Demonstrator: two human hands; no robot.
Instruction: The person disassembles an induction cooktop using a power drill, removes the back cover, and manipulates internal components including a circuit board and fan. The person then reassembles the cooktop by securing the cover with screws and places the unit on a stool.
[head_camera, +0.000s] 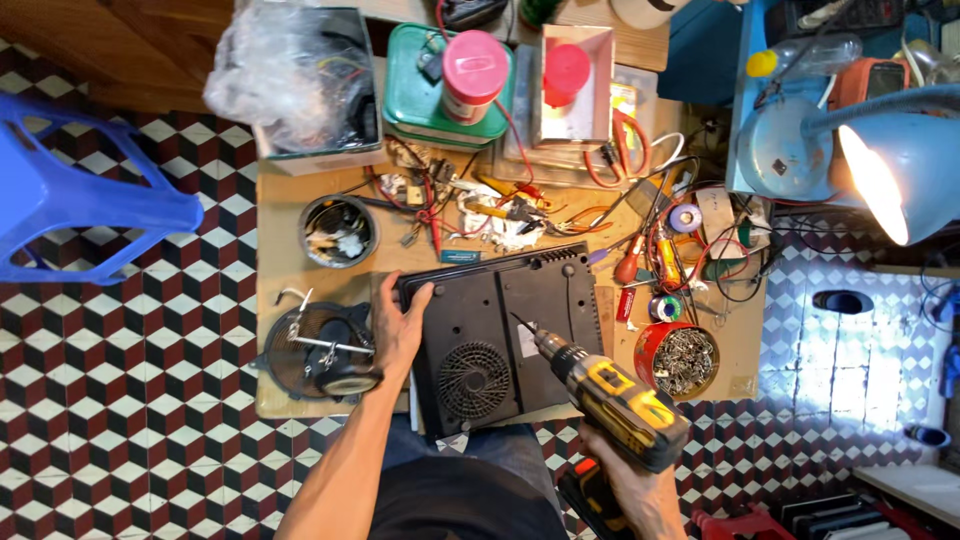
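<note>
Cluttered wooden workbench (280, 260) over red, black and white patterned floor tiles, seen from the head camera. Centre lies a black induction cooker (500, 335), underside up, fan grille showing; it looks rigid and fairly heavy, best steadied by its edges. Left hand (400, 325) is spread over its left edge. Right hand (640, 490) is wrapped around a yellow cordless drill (605, 395), bit touching the base. Red tin of screws (677, 358) sits just beside the cooker.

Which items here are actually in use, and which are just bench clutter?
In use: black appliance, underside up, steadied by left hand; yellow cordless drill in right hand, bit on the casing.

Lying about: red tin of screws, solder spool, pink-lidded jar, desk lamp, blue stool.
</note>
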